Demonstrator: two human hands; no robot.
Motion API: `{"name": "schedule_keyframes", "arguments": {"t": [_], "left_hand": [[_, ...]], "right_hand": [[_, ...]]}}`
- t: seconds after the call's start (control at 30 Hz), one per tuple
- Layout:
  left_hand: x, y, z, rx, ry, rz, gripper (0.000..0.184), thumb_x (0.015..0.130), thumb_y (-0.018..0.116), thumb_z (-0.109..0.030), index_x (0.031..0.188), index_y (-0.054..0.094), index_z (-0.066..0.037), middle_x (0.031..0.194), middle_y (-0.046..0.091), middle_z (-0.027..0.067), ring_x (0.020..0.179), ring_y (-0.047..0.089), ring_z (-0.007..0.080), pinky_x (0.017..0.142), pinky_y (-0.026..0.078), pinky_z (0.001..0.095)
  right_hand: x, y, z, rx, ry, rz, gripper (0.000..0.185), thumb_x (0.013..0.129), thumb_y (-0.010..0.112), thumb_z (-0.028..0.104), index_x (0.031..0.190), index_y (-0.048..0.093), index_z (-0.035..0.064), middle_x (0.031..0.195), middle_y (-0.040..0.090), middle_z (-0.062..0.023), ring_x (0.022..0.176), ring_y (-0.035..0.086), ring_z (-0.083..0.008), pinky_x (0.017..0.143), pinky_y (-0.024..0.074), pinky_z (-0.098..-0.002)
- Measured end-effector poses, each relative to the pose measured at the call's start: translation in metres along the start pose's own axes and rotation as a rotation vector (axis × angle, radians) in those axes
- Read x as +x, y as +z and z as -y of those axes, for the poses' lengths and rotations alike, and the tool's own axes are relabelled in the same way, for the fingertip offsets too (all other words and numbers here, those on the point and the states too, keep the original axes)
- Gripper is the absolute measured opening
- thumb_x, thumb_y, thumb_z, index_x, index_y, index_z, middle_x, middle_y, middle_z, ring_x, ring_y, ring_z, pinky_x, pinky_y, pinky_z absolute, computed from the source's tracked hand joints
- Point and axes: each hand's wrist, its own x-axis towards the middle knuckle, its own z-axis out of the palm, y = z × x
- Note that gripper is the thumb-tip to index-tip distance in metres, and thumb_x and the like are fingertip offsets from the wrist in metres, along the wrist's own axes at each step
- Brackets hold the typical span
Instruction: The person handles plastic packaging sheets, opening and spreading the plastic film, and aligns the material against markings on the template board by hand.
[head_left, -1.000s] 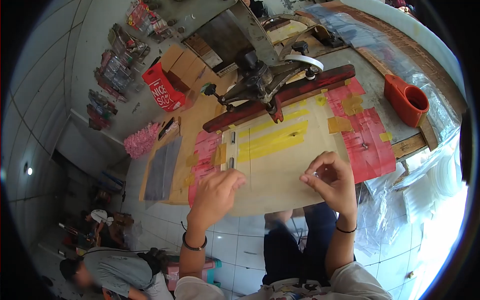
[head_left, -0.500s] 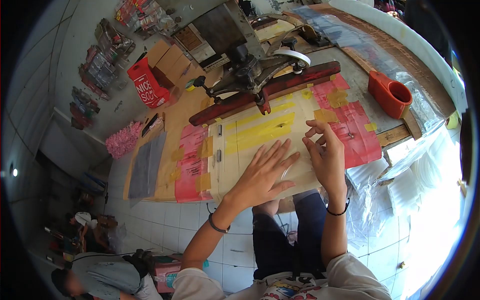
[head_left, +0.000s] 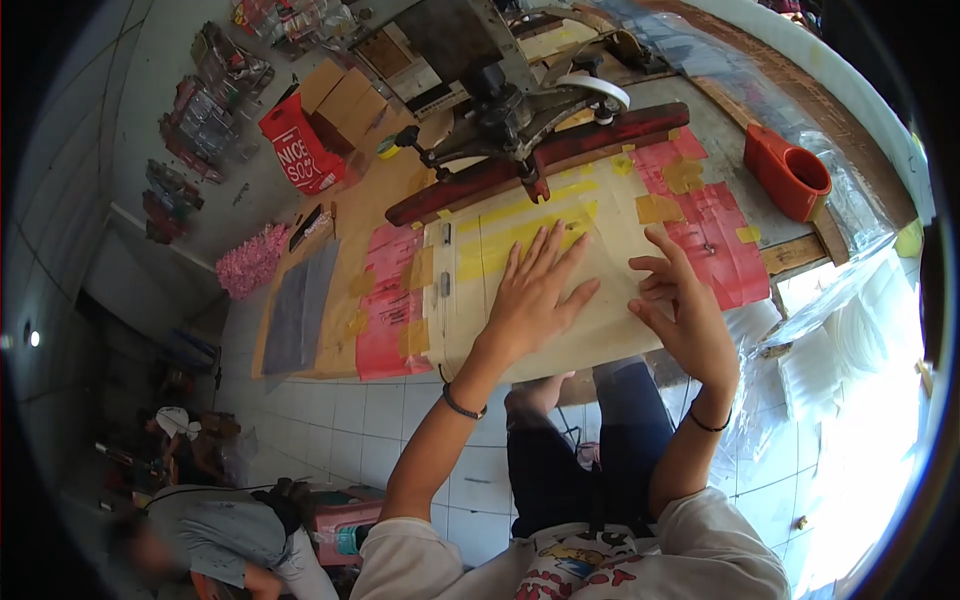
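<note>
My left hand [head_left: 540, 295] lies flat with spread fingers on a pale translucent sheet [head_left: 610, 325], its fingertips over the yellow printed or taped bands [head_left: 485, 258]. To its right, my right hand [head_left: 692, 318] is raised at the sheet's right side, fingers loosely bent and apart, with nothing visible in them. Red sheets [head_left: 388, 335] flank the pale one, held by strips of brownish tape [head_left: 659, 209]. Just beyond my fingertips, a long dark-red bar [head_left: 590, 150] on a metal clamp arm [head_left: 515, 125] crosses the far edge.
An orange tape dispenser [head_left: 765, 172] stands at the right. A red "NICE" bag [head_left: 297, 150], a cardboard box [head_left: 345, 105], a grey sheet [head_left: 302, 305] and a pink bundle [head_left: 252, 262] are at the left. Another person [head_left: 225, 530] bends at lower left.
My left hand has slid forward across the sheet onto the yellow bands. My right hand has shifted right, and its thumb and fingers have parted. The camera view has moved slightly.
</note>
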Motion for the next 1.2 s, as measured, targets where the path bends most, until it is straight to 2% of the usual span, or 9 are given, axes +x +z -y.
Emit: {"name": "schedule_keyframes", "arguments": {"t": [0.2,0.4,0.43,0.57,0.67,0.77,0.9,1.1,1.2], "left_hand": [[0.005,0.012,-0.01,0.016,-0.095,-0.074,0.064,0.101,0.044,-0.051,0.154,0.036,-0.016,0.161,0.026,0.0202,0.149,0.023,0.0369,0.121,0.013,0.0544],[-0.01,0.003,-0.036,0.113,-0.239,-0.041,0.065,0.101,0.043,-0.05,0.153,0.036,-0.011,0.157,0.029,0.0266,0.145,0.028,0.0446,0.116,0.021,0.0619],[-0.014,0.004,-0.037,0.25,-0.218,-0.12,0.067,0.1,0.044,-0.051,0.148,0.042,-0.004,0.147,0.042,0.0296,0.135,0.042,0.0468,0.107,0.038,0.0594],[-0.022,-0.025,-0.045,0.336,-0.374,0.053,0.073,0.097,0.049,-0.054,0.13,0.054,0.011,0.119,0.059,0.0275,0.106,0.062,0.0409,0.08,0.056,0.0484],[-0.018,-0.064,-0.047,0.197,-0.447,0.381,0.071,0.096,0.052,-0.054,0.13,0.054,0.008,0.123,0.059,0.0238,0.112,0.06,0.0392,0.089,0.052,0.0492],[-0.031,-0.051,-0.02,0.045,-0.023,0.123,0.075,0.096,0.053,-0.056,0.142,0.045,0.002,0.142,0.048,0.0234,0.132,0.047,0.0385,0.108,0.039,0.0497],[-0.04,-0.019,0.001,0.044,0.032,0.151,0.083,0.097,0.046,-0.062,0.157,0.023,-0.01,0.164,0.013,0.0192,0.152,0.012,0.0334,0.124,0.01,0.0473],[-0.022,-0.022,0.044,-0.009,-0.01,0.179,0.081,0.099,0.041,-0.063,0.157,0.023,-0.01,0.165,0.014,0.0176,0.152,0.011,0.0349,0.124,0.01,0.0473],[-0.012,-0.022,0.06,-0.013,0.007,0.172,0.08,0.099,0.041,-0.061,0.157,0.024,-0.01,0.165,0.013,0.0178,0.152,0.01,0.0351,0.124,0.01,0.0469]], "right_hand": [[-0.022,-0.028,0.0,-0.273,-0.005,0.043,0.079,0.079,0.073,-0.004,0.149,0.038,0.0065,0.115,0.066,-0.0111,0.083,0.058,-0.0183,0.075,0.0504,-0.0312],[-0.035,-0.045,0.013,-0.212,0.212,0.038,0.063,0.083,0.069,-0.004,0.141,0.046,0.005,0.092,0.072,-0.0107,0.063,0.066,-0.0166,0.061,0.0505,-0.0279],[-0.039,-0.046,0.017,-0.213,0.253,0.08,0.061,0.084,0.068,-0.003,0.14,0.047,0.0053,0.09,0.072,-0.0103,0.062,0.067,-0.0163,0.06,0.0507,-0.0274],[-0.04,-0.05,0.015,-0.226,0.209,0.101,0.053,0.086,0.065,-0.002,0.137,0.05,0.0058,0.087,0.072,-0.0089,0.069,0.069,-0.0158,0.061,0.0531,-0.0283],[-0.016,-0.044,0.0,-0.217,0.119,-0.07,0.047,0.088,0.062,-0.001,0.134,0.053,0.0057,0.088,0.072,-0.0087,0.071,0.07,-0.0159,0.062,0.054,-0.0293],[0.028,-0.032,0.01,-0.165,0.099,-0.116,0.042,0.088,0.062,-0.001,0.129,0.056,0.0054,0.088,0.073,-0.0116,0.073,0.07,-0.0192,0.066,0.0537,-0.0323],[0.079,-0.026,-0.016,-0.365,-0.078,-0.037,0.038,0.086,0.062,0.0,0.124,0.056,0.0029,0.089,0.072,-0.0176,0.083,0.071,-0.0297,0.077,0.0528,-0.0374],[0.1,-0.026,-0.038,-0.472,-0.133,-0.117,0.034,0.087,0.065,0.004,0.121,0.059,0.0035,0.098,0.072,-0.0141,0.085,0.07,-0.0306,0.075,0.0531,-0.0388],[0.1,-0.024,-0.029,-0.598,-0.145,-0.181,0.036,0.087,0.068,0.011,0.122,0.061,0.0048,0.112,0.07,-0.0143,0.099,0.067,-0.0308,0.085,0.0519,-0.0408]]}}
